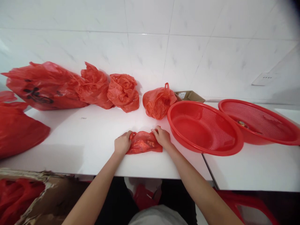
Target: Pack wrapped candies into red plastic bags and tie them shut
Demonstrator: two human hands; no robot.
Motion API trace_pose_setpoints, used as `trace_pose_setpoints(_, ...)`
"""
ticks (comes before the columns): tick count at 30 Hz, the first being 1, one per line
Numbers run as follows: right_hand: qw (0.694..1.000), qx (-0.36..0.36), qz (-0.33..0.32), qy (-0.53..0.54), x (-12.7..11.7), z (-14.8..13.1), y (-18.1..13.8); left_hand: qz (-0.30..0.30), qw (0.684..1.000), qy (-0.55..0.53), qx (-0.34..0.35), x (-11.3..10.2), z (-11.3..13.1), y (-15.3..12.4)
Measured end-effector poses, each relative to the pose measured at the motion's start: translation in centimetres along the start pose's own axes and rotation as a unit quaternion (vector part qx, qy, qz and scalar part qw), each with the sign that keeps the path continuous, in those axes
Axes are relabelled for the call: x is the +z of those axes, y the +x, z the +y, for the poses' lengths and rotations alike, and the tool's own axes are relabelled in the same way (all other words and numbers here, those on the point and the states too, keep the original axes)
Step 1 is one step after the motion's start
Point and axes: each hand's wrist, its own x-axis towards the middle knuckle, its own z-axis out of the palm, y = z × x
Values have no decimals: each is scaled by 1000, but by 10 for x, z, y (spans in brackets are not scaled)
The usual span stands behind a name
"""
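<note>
A small red plastic bag point(144, 143) lies on the white table in front of me, with reddish contents showing faintly through its thin film. My left hand point(122, 143) is closed on the bag's left upper corner. At the opposite upper corner, my right hand point(162, 136) pinches the film between thumb and fingers. The bag is stretched between both hands and rests on the tabletop. What exactly is inside cannot be made out.
Bunched red bags point(123, 92) line the tiled wall, beside a large printed red bag point(44, 86). A red perforated basket point(203, 128) and a second basket point(257, 120) stand on the right. Behind sits a small cardboard box point(193, 96). An open carton point(50, 195) is lower left.
</note>
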Motion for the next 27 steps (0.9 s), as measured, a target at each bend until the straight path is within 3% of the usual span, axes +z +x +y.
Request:
trace_pose_setpoints(4,996,46,-2,75,-5,-18,-2,3,1000,0,1,-1,1,-2)
trace_pose_setpoints(8,998,31,14,53,2,-32,-7,5,1000,1,3,-1,2,-3)
trace_pose_setpoints(27,999,9,35,35,16,-21,-12,21,1000,11,-3,6,-2,0)
